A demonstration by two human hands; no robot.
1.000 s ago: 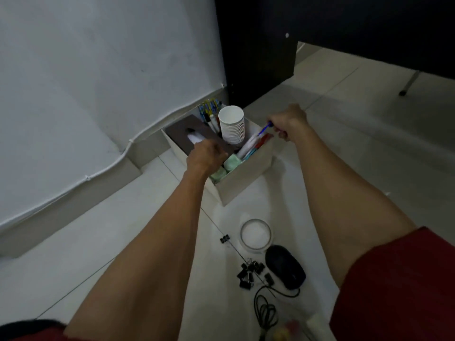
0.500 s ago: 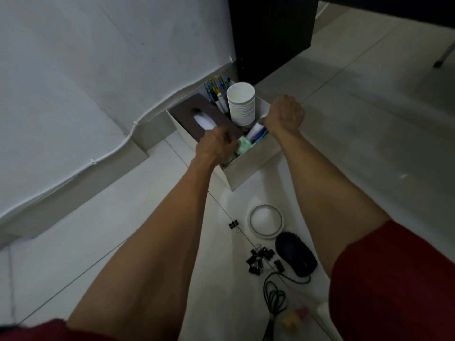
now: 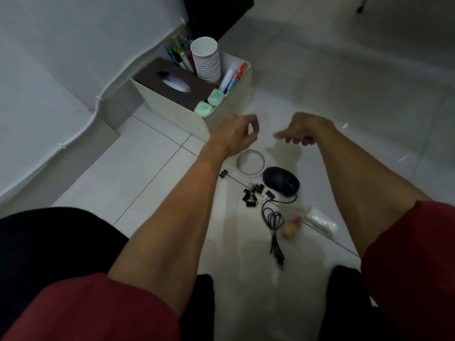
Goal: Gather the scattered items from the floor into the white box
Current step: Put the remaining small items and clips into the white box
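While hovering over the tiles just short of the white box (image 3: 227,112), empty on both sides: left hand (image 3: 236,134) with fingers loosely curled, thumb and forefinger nearly meeting around nothing; right hand (image 3: 305,130) relaxed, forefinger out, slightly blurred, nothing visibly held. Against the wall, the white box, already carrying a tissue box (image 3: 172,81), a stack of paper cups (image 3: 205,60), markers (image 3: 232,77) and green packets (image 3: 209,102). On the floor, yet to be gathered: tape ring (image 3: 250,175) just below the left hand; black mouse (image 3: 280,184) beside it, cord (image 3: 273,222) coiled nearer the knees; binder clips (image 3: 252,194) in a cluster, one stray apart; a white packet (image 3: 322,221); a small yellow item (image 3: 289,228), too blurred to name. Judged mid-task, between loads. Next, probably: down to the tape ring or mouse, nearest to reach; cord lifted along with the mouse, clear of the clips; clips scooped together, not singly.
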